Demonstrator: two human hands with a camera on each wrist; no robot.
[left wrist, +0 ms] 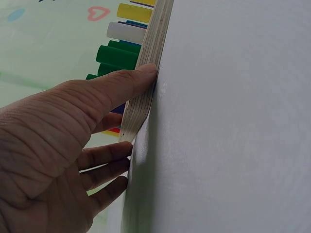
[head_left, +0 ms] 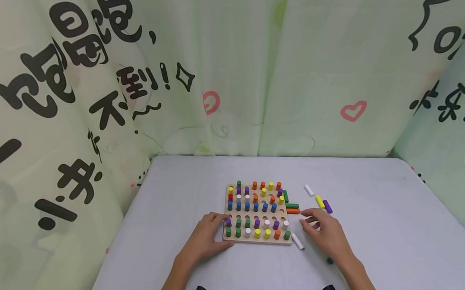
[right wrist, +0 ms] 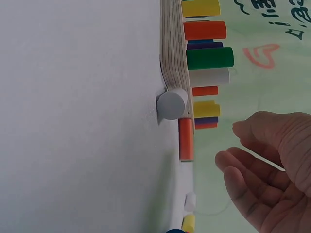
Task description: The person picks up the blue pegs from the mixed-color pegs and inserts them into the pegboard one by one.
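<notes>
A wooden pegboard (head_left: 256,240) lies on the table, filled with rows of coloured pegs. My left hand (head_left: 206,236) holds its near left corner, thumb along the front edge and index finger by a purple peg (head_left: 228,222). In the left wrist view the thumb presses the layered wooden edge (left wrist: 146,92), while the other fingers stretch out beside it. My right hand (head_left: 326,231) hovers right of the board, fingers loosely bent and nothing between them. Closest to its fingertips is an orange peg (head_left: 293,211) lying against the board's right edge; a white peg (head_left: 297,241) rests near the front right corner.
Green pegs (head_left: 292,206) lie along the board's right side. Farther back are a loose white peg (head_left: 309,190), a yellow peg (head_left: 320,202) and a purple peg (head_left: 327,206). A dark blue peg (head_left: 329,260) shows beside the right wrist. Printed curtains (head_left: 229,76) surround the table (head_left: 395,224).
</notes>
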